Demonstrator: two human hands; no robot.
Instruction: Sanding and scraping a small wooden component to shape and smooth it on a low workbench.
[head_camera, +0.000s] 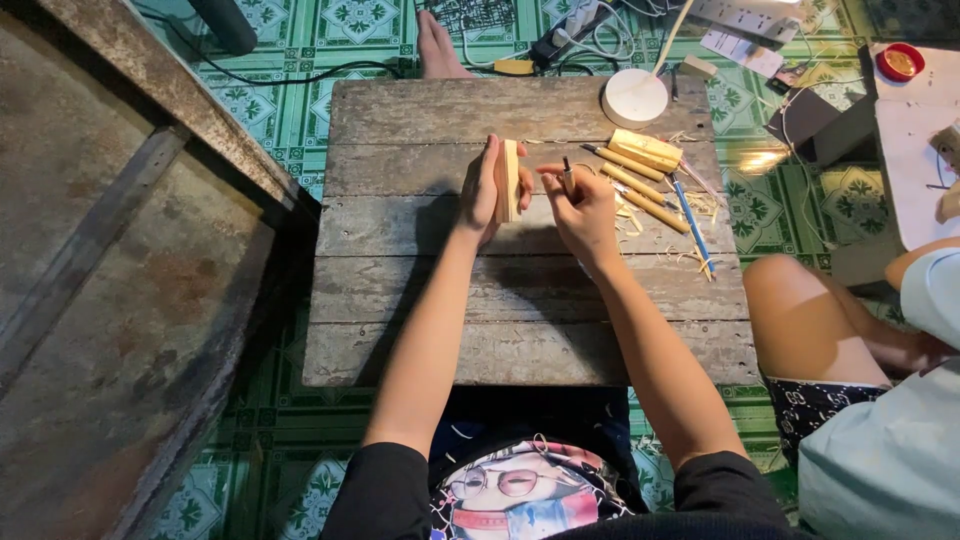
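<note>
My left hand (484, 190) grips a pale flat wooden block (510, 180) held on edge above the low plank table (420, 300). My right hand (582, 207) holds a small carving tool (567, 178) with a wooden handle, its tip pointed at the block's right face. Both hands hover over the middle of the table's far half, close together.
Several wooden-handled carving tools (645, 185), a blue pen-like tool (690, 222) and wood shavings (700, 255) lie to the right. A round white lamp base (634, 97) stands at the far edge. Another person's knee (800, 310) is at the right; a bare foot (436, 48) and cables lie beyond.
</note>
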